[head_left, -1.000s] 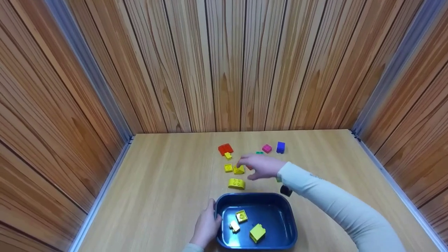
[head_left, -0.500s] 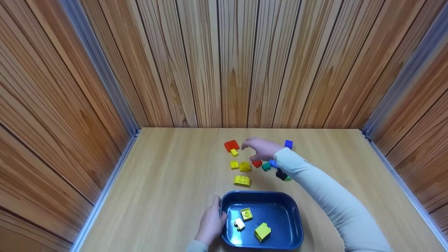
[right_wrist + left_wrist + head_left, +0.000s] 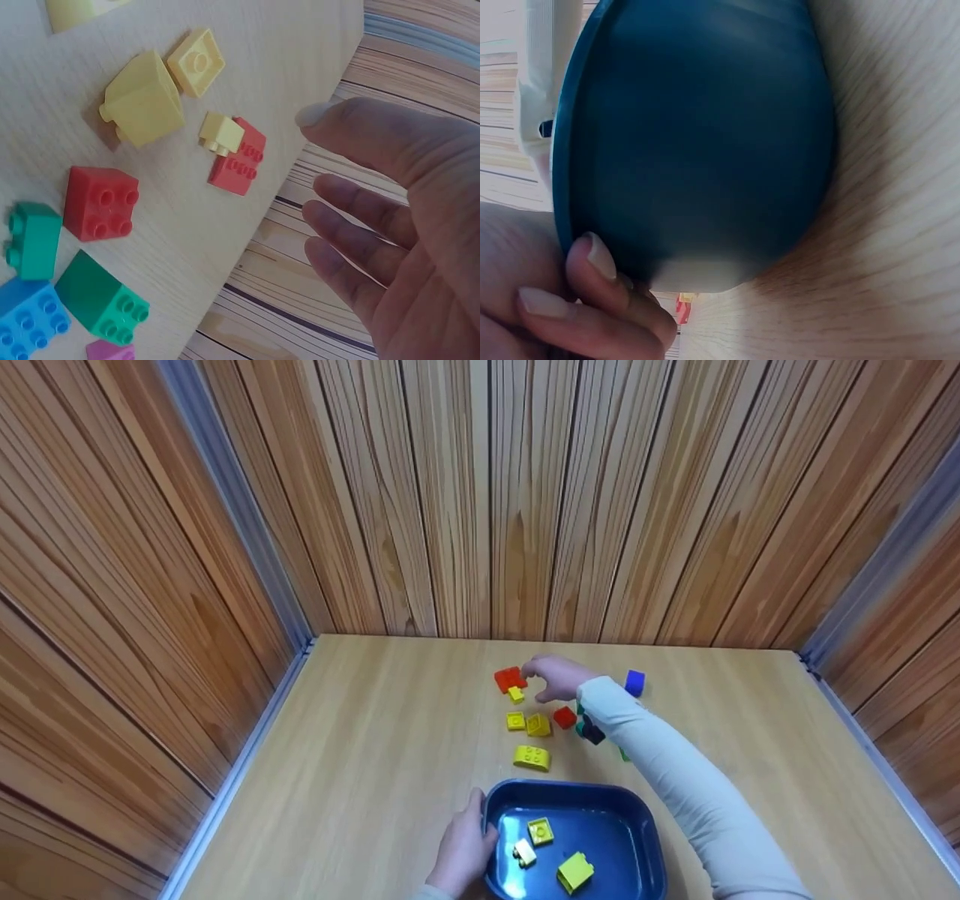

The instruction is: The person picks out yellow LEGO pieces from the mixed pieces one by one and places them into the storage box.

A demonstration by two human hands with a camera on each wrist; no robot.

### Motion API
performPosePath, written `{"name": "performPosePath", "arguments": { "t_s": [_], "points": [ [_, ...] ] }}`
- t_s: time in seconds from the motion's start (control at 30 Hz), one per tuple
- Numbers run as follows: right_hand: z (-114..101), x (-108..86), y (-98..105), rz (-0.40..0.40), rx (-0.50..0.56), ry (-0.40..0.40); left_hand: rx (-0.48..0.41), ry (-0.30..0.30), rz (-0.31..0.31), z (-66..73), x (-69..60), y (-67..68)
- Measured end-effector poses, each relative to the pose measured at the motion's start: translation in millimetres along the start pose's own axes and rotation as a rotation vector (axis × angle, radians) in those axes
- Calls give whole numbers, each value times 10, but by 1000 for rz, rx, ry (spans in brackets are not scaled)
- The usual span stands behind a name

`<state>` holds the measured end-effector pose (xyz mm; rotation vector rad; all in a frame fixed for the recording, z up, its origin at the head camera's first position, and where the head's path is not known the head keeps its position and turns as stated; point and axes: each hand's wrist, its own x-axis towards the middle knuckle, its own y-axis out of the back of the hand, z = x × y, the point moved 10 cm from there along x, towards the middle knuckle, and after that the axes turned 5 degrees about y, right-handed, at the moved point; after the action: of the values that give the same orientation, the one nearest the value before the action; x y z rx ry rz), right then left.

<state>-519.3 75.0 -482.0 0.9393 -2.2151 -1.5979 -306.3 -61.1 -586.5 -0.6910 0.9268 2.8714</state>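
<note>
My left hand (image 3: 465, 844) grips the left rim of a dark blue tray (image 3: 577, 787), its fingers (image 3: 604, 300) curled at the rim in the left wrist view. Inside the tray lie a larger yellow brick (image 3: 574, 873), a small yellow brick (image 3: 540, 831) and a small pale brick (image 3: 525, 853). My right hand (image 3: 559, 676) hovers, spread and holding nothing, just right of a flat red brick (image 3: 507, 678). A small yellow brick (image 3: 221, 133) touches that red brick's edge. Nearer the tray are a yellow sloped brick (image 3: 538, 726), a square yellow brick (image 3: 516, 721) and a yellow curved brick (image 3: 532, 758).
A red brick (image 3: 565, 718) stands under the right sleeve. Green bricks (image 3: 101, 296), a blue brick (image 3: 31, 319) and a pink brick (image 3: 111, 351) cluster beside it. A purple-blue brick (image 3: 634, 683) lies farther right. Wood-patterned walls (image 3: 517, 510) border the table.
The right hand has moved from above the yellow sloped brick toward the far side, beside the flat red brick. The left hand stays on the tray. The head view has shifted slightly.
</note>
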Motion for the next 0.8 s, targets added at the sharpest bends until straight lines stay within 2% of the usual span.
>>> {"name": "performPosePath", "arguments": {
  "t_s": [0.13, 0.23, 0.37, 0.47, 0.57, 0.67, 0.8],
  "points": [
    [32, 89, -31, 2, 32, -29, -16, 24, -9, -9, 9, -2],
    [51, 162, -70, -3, 56, -43, 9, -7, -7, 8, 21, 14],
    [127, 311, -158, -19, 76, -54, 57, -98, 22, 66, 24, 54],
    [220, 399, -225, -19, 77, -69, 66, -130, 23, 85, 21, 52],
    [297, 462, -291, -18, 81, -84, 65, -125, 12, 79, 28, 42],
    [334, 503, -348, -24, 96, -97, 59, -91, 0, 60, 49, 38],
    [281, 503, -380, -28, 91, -103, 48, -49, -21, 39, 83, 28]
  ]
}}
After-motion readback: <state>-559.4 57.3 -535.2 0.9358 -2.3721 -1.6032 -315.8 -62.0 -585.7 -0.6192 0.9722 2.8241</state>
